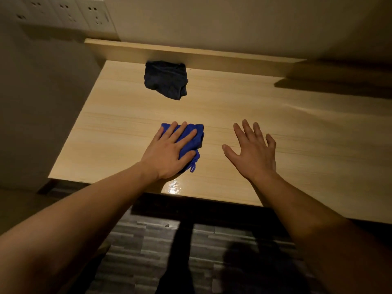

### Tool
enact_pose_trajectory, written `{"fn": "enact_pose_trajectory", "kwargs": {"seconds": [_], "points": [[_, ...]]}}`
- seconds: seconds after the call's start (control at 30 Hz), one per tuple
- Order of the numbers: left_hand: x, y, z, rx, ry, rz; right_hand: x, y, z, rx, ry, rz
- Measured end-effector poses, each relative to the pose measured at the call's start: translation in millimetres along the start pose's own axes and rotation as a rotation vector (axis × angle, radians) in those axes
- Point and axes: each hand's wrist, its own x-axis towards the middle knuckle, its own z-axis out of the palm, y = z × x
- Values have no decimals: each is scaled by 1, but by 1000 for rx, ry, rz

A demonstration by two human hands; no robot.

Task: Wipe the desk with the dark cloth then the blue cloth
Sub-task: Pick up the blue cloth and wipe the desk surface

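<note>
While the left hand (169,154) lies flat, palm down, on the blue cloth (192,139), its fingers spread over the fabric and pressing it to the desk (275,115) rather than gripping it, the right hand (252,151) is open just to the right with fingers splayed, holding nothing; whether its palm touches the wood cannot be told. Bunched under the left hand, the blue cloth sits near the front edge, left of the middle, a small loop hanging from its near corner. Crumpled at the far side, the dark cloth (166,79) rests against the raised back ledge (233,57), well apart from both hands. On the wall at far left is a row of sockets (63,11).
</note>
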Motion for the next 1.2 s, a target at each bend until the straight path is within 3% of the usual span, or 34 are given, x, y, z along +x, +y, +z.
{"fn": "enact_pose_trajectory", "kwargs": {"seconds": [0.3, 0.47, 0.57, 0.67, 0.77, 0.93, 1.03, 1.1, 1.2], "points": [[-56, 27, 21, -37, 31, -29, -1, 1, -2, -14, -8, -15], [-85, 44, 36, -130, 152, -24, -3, 1, -3, -6, -20, -19], [-96, 64, 34, -356, 220, -57, -3, 2, -4, -7, -31, -21], [-84, 80, 7, -665, 163, -85, -2, 2, -4, -6, -40, -17], [-34, 81, -28, -763, 201, -71, -1, 1, -4, -11, -58, -13], [101, 57, -79, -522, 243, 18, -2, 2, -8, 11, -70, -20], [172, 35, -89, -212, 73, 35, 1, 2, -11, 19, -107, -6], [192, 23, -87, -118, -36, 3, 5, 2, -12, 29, -131, 1], [168, 7, -77, -137, 23, -22, 7, 4, -13, 36, -168, 18]]}}
